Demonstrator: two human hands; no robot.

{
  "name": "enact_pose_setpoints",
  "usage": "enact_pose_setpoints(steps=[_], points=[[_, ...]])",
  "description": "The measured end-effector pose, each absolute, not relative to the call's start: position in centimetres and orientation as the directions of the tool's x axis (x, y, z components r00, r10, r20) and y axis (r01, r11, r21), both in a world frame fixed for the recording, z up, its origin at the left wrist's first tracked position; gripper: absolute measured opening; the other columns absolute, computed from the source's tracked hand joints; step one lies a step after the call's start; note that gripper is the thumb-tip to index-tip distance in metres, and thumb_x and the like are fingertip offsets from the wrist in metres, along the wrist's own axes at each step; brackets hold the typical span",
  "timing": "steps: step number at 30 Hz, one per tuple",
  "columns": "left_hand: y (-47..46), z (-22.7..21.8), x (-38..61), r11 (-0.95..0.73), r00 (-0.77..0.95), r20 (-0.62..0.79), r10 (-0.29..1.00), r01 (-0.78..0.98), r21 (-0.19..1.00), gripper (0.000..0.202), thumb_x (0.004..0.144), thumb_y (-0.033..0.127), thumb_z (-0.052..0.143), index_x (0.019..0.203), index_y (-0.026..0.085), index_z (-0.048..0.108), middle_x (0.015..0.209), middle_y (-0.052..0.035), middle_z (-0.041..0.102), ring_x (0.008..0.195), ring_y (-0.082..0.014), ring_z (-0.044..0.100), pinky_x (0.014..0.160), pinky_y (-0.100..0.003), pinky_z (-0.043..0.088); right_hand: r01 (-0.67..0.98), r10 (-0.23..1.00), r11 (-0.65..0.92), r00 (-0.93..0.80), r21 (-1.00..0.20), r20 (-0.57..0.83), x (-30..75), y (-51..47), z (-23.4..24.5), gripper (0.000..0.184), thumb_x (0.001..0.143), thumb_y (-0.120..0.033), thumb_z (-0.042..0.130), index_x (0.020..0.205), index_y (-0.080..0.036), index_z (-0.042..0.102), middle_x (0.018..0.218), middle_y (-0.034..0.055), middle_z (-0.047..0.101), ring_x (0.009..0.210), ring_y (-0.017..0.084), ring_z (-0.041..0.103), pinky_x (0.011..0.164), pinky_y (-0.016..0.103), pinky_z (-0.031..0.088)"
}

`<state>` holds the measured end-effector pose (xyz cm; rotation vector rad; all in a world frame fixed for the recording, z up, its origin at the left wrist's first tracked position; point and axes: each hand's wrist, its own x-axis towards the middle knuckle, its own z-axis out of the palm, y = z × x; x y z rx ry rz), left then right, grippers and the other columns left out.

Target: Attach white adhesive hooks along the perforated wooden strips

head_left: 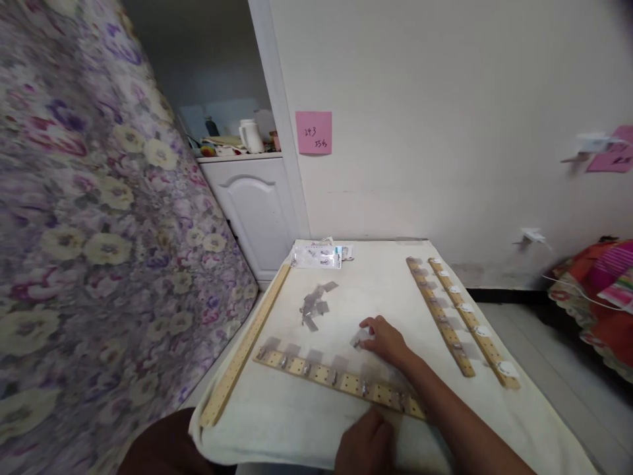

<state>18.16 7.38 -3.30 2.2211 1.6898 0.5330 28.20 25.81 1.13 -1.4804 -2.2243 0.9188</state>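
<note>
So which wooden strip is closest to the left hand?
The crosswise strip just beyond the left hand. The other three, one at the left and two at the right, run lengthwise, farther off.

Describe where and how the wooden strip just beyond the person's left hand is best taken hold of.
The wooden strip is probably best pinched top and underside at its near long edge, coming from the person's side, on a bare stretch between metal fittings. It lies flat, and thin tags stick out past its far edge, leaving the near edge freer.

Loose pieces [311, 303] between packet [316, 257] and front strip [321, 374], on table [376, 280]
</note>
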Motion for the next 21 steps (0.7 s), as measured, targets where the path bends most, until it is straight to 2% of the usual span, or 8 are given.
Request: enact_pose_setpoints(steps=[7, 10, 14, 21], points=[[7.4, -3.4, 18.3, -0.226, 0.236, 0.033, 0.971, 0.868, 0.443, 0.011, 0.081, 0.02, 0.042, 0.084, 0.023, 0.052, 0.085, -0.0014, 0.062, 0.077, -0.0144, 0.057, 0.064, -0.022, 0.04, 0.641, 0.935, 0.241, -0.354, -0.729, -0.003, 28.1, 25.8, -0.2, 0.029, 0.061, -0.018, 0.07, 0.088, -0.022, 0.058, 0.09, -0.0011, 0.056, 0.077, 0.013, 0.052, 0.064, 0.022, 0.034], [7.3, -3.1, 18.3, -0.219, 0.231, 0.027, 0.973, 0.869, 0.443, 0.013, 0.08, 0.018, 0.042, 0.084, 0.023, 0.053, 0.085, -0.0006, 0.061, 0.075, -0.0133, 0.055, 0.063, -0.021, 0.04, 0.578, 0.944, 0.224, -0.328, -0.785, 0.028, 28.5, 25.8, -0.5, 0.022, 0.061, -0.015, 0.066, 0.08, -0.02, 0.055, 0.082, -0.0016, 0.058, 0.07, 0.012, 0.051, 0.063, 0.022, 0.035], [7.2, -2.6, 18.3, -0.249, 0.247, 0.055, 0.967, 0.89, 0.382, 0.014, 0.08, 0.016, 0.042, 0.082, 0.023, 0.054, 0.082, 0.0003, 0.06, 0.072, -0.0125, 0.053, 0.061, -0.02, 0.038, 0.514, 0.945, 0.197, -0.327, -0.835, 0.021, 28.9, 25.6, -0.7, 0.017, 0.062, -0.013, 0.062, 0.077, -0.02, 0.057, 0.069, -0.0031, 0.058, 0.065, 0.012, 0.052, 0.06, 0.022, 0.036], [7.3, -3.2, 18.3, -0.345, 0.303, 0.182, 0.935, 0.894, 0.286, 0.013, 0.078, 0.014, 0.044, 0.079, 0.023, 0.054, 0.077, 0.0011, 0.057, 0.067, -0.0118, 0.05, 0.057, -0.019, 0.035, 0.377, 0.903, 0.191, -0.429, -0.906, 0.012, 29.8, 25.5, -0.8, 0.009, 0.065, -0.018, 0.06, 0.073, -0.017, 0.062, 0.064, -0.0017, 0.059, 0.061, 0.012, 0.051, 0.058, 0.022, 0.036]])
